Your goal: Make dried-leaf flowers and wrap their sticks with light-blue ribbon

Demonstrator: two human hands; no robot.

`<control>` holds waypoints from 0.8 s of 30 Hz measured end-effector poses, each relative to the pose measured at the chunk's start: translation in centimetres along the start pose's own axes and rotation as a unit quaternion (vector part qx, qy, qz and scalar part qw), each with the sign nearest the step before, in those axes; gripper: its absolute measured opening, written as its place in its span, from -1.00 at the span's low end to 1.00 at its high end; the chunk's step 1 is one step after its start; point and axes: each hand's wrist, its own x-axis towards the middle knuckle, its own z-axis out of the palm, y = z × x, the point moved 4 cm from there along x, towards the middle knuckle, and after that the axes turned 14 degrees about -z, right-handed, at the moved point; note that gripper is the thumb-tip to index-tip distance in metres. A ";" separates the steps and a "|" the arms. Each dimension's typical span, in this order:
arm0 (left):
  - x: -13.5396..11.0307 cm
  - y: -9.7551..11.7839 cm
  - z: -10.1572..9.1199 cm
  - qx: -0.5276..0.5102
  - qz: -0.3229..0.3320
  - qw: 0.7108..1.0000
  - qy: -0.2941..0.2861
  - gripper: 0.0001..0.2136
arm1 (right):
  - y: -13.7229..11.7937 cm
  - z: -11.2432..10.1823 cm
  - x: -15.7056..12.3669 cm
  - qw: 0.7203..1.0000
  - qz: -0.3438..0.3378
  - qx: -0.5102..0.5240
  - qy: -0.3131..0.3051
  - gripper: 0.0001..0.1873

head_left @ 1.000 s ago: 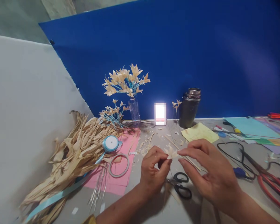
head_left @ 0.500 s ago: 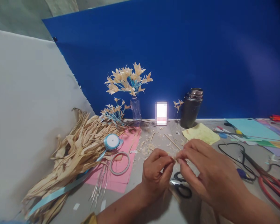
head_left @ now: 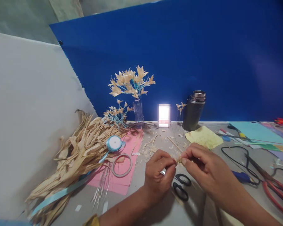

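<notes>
My left hand (head_left: 159,174) pinches a small pale piece of dried husk (head_left: 178,160) between thumb and fingertips. From the right, my right hand (head_left: 204,168) grips the same piece with thumb and forefinger, so the fingertips almost meet. Its exact shape is mostly covered by the fingers. Black-handled scissors (head_left: 181,192) show just below, between the hands. Their blades run behind my left hand, and I cannot tell whether that hand also holds them or they lie on the table.
Dried husks (head_left: 73,157) heap at left beside a ribbon spool (head_left: 114,143), a tape roll (head_left: 121,165) and wires (head_left: 101,190) on pink paper (head_left: 120,187). Behind stand a flower-filled vase (head_left: 138,112) and dark flask (head_left: 194,111). A glue gun (head_left: 241,177) and red-handled shears (head_left: 271,191) lie right.
My right hand has drawn slightly back and right, showing more of the husk piece. The scissors' handles have turned and shifted left. The view has tilted slightly.
</notes>
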 end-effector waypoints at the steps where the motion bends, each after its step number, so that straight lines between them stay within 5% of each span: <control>1: 0.1 -0.2 0.0 -0.009 -0.014 1.000 0.003 -0.85 | -0.1 -0.1 0.0 1.000 -0.003 0.014 0.005 -0.74; 9: 0.7 -1.1 -0.1 -0.092 -0.147 0.985 0.011 -0.83 | 3.1 -0.7 0.2 0.991 0.054 0.067 0.102 -0.72; 17: 1.0 -2.7 0.1 -0.242 -0.332 0.912 -0.008 -0.79 | 5.5 5.0 -0.2 0.977 0.042 0.199 -0.064 -0.73; 21: 1.0 -2.9 0.2 -0.227 -0.330 0.916 -0.005 -0.81 | 5.1 4.0 -0.7 0.988 0.008 0.143 0.058 -0.77; 24: 1.0 -2.6 0.0 -0.166 -0.282 0.945 -0.003 -0.79 | 3.4 1.4 -0.6 0.980 -0.092 0.041 0.174 -0.84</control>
